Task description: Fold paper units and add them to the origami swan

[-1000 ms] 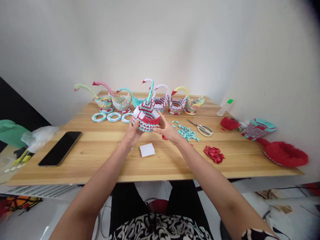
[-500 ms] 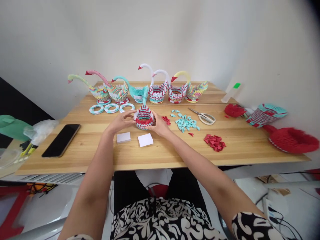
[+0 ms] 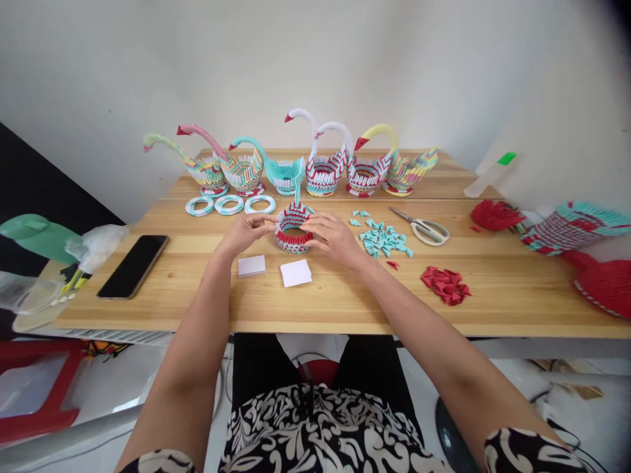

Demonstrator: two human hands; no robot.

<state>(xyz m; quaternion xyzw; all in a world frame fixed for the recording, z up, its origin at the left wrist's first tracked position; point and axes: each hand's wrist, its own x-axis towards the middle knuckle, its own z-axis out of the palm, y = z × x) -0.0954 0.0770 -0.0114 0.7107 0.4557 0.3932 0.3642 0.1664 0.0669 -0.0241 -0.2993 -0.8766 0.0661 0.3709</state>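
A small round swan body of folded paper pieces (image 3: 294, 248), banded red, white and turquoise, stands on the table in front of me. Its back rises to a turquoise tail-like point, and its middle is hollow. My left hand (image 3: 246, 234) grips its left side with fingers and thumb at the white pieces. My right hand (image 3: 335, 238) holds the right side, fingers reaching over the rim. Close by lie a stack of white paper slips (image 3: 252, 265) and a second white stack (image 3: 296, 273). Turquoise folded pieces (image 3: 384, 240) and red folded pieces (image 3: 446, 285) lie to the right.
Several finished paper swans (image 3: 286, 174) line the back. In front of them lie paper rings (image 3: 229, 205). Scissors (image 3: 426, 230) rest at the right, a phone (image 3: 134, 266) at the left. Red paper work (image 3: 604, 286) stands at the right edge.
My view has shifted a little. The swan body is tipped so more of its hollow inside shows, and my right hand has moved up from its side onto the rim.
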